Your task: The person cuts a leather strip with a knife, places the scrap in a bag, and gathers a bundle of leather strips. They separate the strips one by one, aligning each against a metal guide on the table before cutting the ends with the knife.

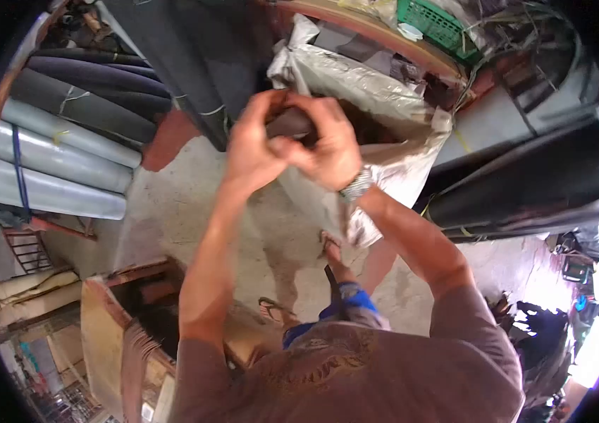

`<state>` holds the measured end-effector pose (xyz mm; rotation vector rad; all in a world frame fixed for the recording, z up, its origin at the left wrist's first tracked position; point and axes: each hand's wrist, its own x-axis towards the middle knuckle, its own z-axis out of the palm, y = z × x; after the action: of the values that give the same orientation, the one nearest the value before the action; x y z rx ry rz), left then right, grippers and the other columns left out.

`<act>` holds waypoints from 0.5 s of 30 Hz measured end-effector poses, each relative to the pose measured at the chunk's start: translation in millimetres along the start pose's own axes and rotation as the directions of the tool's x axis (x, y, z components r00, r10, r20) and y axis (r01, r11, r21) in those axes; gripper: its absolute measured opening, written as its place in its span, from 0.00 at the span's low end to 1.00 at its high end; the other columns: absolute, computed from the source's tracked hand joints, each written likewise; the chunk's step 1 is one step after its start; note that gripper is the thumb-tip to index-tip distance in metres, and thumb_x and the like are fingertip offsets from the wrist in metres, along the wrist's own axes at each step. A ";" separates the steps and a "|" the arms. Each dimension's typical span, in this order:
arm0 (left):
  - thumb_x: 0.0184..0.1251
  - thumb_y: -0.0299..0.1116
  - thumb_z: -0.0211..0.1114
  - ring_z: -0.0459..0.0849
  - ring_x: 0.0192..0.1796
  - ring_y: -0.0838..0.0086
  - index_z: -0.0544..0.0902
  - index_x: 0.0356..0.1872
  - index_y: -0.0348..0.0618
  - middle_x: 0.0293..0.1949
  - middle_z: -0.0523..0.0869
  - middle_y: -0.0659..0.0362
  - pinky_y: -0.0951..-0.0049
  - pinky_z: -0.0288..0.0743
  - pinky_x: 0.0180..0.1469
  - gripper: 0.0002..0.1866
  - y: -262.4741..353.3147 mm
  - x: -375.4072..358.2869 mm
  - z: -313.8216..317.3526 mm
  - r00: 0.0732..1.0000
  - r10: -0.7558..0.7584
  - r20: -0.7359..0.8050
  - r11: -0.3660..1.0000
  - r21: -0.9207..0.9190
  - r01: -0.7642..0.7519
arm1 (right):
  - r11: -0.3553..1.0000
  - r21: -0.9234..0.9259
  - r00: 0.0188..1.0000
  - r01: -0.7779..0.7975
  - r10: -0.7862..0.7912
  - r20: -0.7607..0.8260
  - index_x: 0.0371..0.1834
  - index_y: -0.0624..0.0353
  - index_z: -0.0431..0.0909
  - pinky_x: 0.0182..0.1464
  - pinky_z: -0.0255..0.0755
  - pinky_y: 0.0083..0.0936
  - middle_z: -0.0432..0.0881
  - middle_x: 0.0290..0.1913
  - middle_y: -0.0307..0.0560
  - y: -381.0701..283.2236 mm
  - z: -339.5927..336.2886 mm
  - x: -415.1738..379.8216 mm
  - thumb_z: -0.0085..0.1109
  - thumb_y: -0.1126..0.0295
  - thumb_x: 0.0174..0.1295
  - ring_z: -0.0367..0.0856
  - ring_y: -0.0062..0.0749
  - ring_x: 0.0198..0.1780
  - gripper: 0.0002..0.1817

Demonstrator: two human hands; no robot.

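Note:
Both my hands are raised in front of me, fingers curled round a dark brown piece (291,124) that looks soft or folded; its kind I cannot tell. My left hand (254,149) grips it from the left, fingers bent over its top. From the other side my right hand (330,144) closes on it, and the thumbs come close together below. A striped band (357,185) circles my right wrist. Just beyond the hands stands a large whitish sack (402,166), its mouth wide with dark material inside, partly covered by my right hand.
Grey rolls (60,180) are stacked at left, with dark rolls (88,106) above them. A tall dark roll (187,56) leans near the sack. More black rolls (525,183) lie at right. A wooden box (106,338) stands at lower left; a green crate (435,29) sits at the back.

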<state>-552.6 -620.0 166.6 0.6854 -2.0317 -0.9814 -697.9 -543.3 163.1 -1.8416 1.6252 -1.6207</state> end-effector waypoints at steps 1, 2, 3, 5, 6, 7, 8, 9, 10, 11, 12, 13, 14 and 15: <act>0.52 0.32 0.76 0.82 0.65 0.57 0.73 0.68 0.40 0.63 0.81 0.45 0.60 0.76 0.67 0.39 -23.8 30.6 44.0 0.995 -0.054 0.081 0.997 -0.045 0.058 | 0.995 -0.093 0.999 0.020 -0.024 -0.045 0.60 0.57 0.79 0.60 0.77 0.43 0.84 0.53 0.55 49.4 -21.8 4.1 0.77 0.53 0.51 0.82 0.53 0.54 0.34; 0.51 0.35 0.78 0.79 0.67 0.53 0.72 0.70 0.41 0.64 0.79 0.43 0.56 0.73 0.69 0.42 -58.4 56.0 93.2 0.989 -0.081 0.125 0.995 -0.043 0.087 | 0.979 -0.170 0.994 -0.110 0.109 -0.016 0.63 0.58 0.77 0.61 0.77 0.44 0.84 0.56 0.57 96.5 -41.4 2.8 0.75 0.49 0.54 0.82 0.54 0.57 0.36; 0.50 0.38 0.79 0.76 0.69 0.50 0.71 0.71 0.41 0.66 0.77 0.42 0.52 0.71 0.71 0.44 -99.4 67.4 144.6 0.979 -0.119 0.163 0.991 -0.039 0.127 | 0.940 -0.248 0.969 -0.234 0.245 0.013 0.66 0.58 0.76 0.62 0.76 0.44 0.83 0.59 0.59 147.3 -58.5 -8.4 0.72 0.46 0.57 0.81 0.55 0.60 0.38; 0.48 0.41 0.81 0.75 0.70 0.52 0.68 0.73 0.39 0.70 0.74 0.44 0.54 0.67 0.74 0.49 -168.9 55.5 230.4 0.955 -0.268 0.128 0.946 0.221 0.236 | 0.773 -0.315 0.752 -0.551 0.623 0.213 0.73 0.59 0.70 0.68 0.72 0.47 0.77 0.68 0.65 301.1 -84.4 -59.2 0.66 0.40 0.64 0.76 0.61 0.68 0.43; 0.48 0.43 0.82 0.75 0.70 0.52 0.67 0.74 0.38 0.71 0.73 0.44 0.54 0.65 0.75 0.50 -190.9 48.0 264.6 0.956 -0.282 0.077 0.930 0.267 0.253 | 0.722 -0.446 0.685 -0.529 0.674 0.278 0.78 0.59 0.64 0.73 0.65 0.49 0.68 0.76 0.67 330.4 -102.6 -82.2 0.61 0.37 0.66 0.68 0.62 0.76 0.47; 0.49 0.44 0.81 0.77 0.68 0.53 0.71 0.71 0.37 0.66 0.78 0.43 0.54 0.67 0.73 0.47 -211.2 48.7 280.9 0.975 -0.220 0.007 0.951 0.223 0.213 | 0.715 -0.514 0.655 -0.475 0.677 0.337 0.77 0.60 0.65 0.73 0.65 0.48 0.69 0.76 0.65 348.4 -114.2 -94.9 0.58 0.38 0.68 0.68 0.61 0.75 0.44; 0.50 0.46 0.81 0.78 0.66 0.55 0.75 0.69 0.36 0.61 0.83 0.42 0.53 0.69 0.71 0.44 -231.0 48.5 298.1 0.986 -0.156 -0.064 0.969 0.185 0.166 | 0.714 -0.546 0.640 -0.438 0.674 0.369 0.77 0.60 0.66 0.74 0.65 0.47 0.69 0.76 0.64 350.6 -129.5 -104.6 0.56 0.39 0.70 0.69 0.59 0.75 0.42; 0.55 0.45 0.77 0.79 0.56 0.57 0.77 0.58 0.37 0.50 0.82 0.44 0.55 0.71 0.61 0.33 -231.8 45.3 294.0 0.949 -0.307 -0.067 0.947 0.080 0.312 | 0.727 -0.549 0.631 -0.413 0.663 0.403 0.76 0.61 0.67 0.74 0.65 0.45 0.70 0.75 0.63 354.7 -138.8 -110.6 0.54 0.40 0.72 0.70 0.57 0.75 0.40; 0.60 0.44 0.73 0.79 0.46 0.58 0.79 0.47 0.38 0.40 0.81 0.47 0.57 0.73 0.52 0.23 -217.1 41.1 291.6 0.878 -0.472 -0.075 0.881 -0.084 0.466 | 0.741 -0.533 0.629 -0.409 0.652 0.423 0.76 0.61 0.68 0.74 0.65 0.44 0.71 0.75 0.62 357.3 -142.8 -112.6 0.52 0.42 0.74 0.70 0.55 0.75 0.38; 0.65 0.42 0.70 0.80 0.36 0.60 0.81 0.37 0.38 0.30 0.81 0.49 0.59 0.75 0.42 0.16 -205.5 34.4 284.7 0.805 -0.582 -0.110 0.805 -0.215 0.553 | 0.740 -0.520 0.636 -0.426 0.654 0.410 0.75 0.62 0.69 0.75 0.65 0.43 0.71 0.75 0.60 359.5 -150.1 -112.3 0.49 0.43 0.76 0.71 0.53 0.75 0.37; 0.70 0.41 0.66 0.80 0.26 0.62 0.83 0.26 0.39 0.20 0.80 0.52 0.60 0.77 0.32 0.16 -192.2 27.0 272.0 0.748 -0.645 -0.159 0.755 -0.289 0.589 | 0.724 -0.514 0.645 -0.459 0.670 0.367 0.75 0.62 0.70 0.75 0.66 0.41 0.72 0.75 0.59 362.3 -154.4 -110.5 0.47 0.44 0.78 0.72 0.51 0.75 0.35; 0.70 0.43 0.66 0.78 0.25 0.63 0.81 0.24 0.38 0.20 0.79 0.52 0.59 0.75 0.31 0.19 -184.1 3.0 245.0 0.776 -0.580 -0.247 0.814 -0.226 0.536 | 0.694 -0.517 0.655 -0.501 0.695 0.298 0.74 0.63 0.71 0.75 0.66 0.40 0.73 0.75 0.58 359.7 -154.6 -110.3 0.45 0.45 0.80 0.72 0.50 0.74 0.34; 0.71 0.44 0.66 0.77 0.24 0.64 0.79 0.23 0.36 0.20 0.77 0.52 0.59 0.73 0.30 0.22 -177.2 -21.0 216.2 0.795 -0.508 -0.332 0.860 -0.151 0.487 | 0.683 -0.505 0.672 -0.529 0.700 0.243 0.74 0.63 0.73 0.76 0.66 0.39 0.74 0.75 0.56 351.3 -154.5 -112.6 0.43 0.47 0.82 0.73 0.48 0.74 0.32; 0.71 0.46 0.67 0.77 0.24 0.64 0.79 0.23 0.36 0.21 0.77 0.52 0.58 0.73 0.30 0.23 -154.4 -51.4 175.8 0.837 -0.509 -0.199 0.860 -0.076 0.505 | 0.748 -0.497 0.782 -0.440 0.591 0.197 0.74 0.65 0.72 0.75 0.66 0.39 0.73 0.75 0.58 364.0 -153.4 -124.6 0.42 0.48 0.83 0.72 0.48 0.75 0.33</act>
<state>-646.1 -597.7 -52.8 1.3073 -1.6760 -1.1627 -1003.4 -507.9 -114.4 -1.4905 2.1794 -0.6909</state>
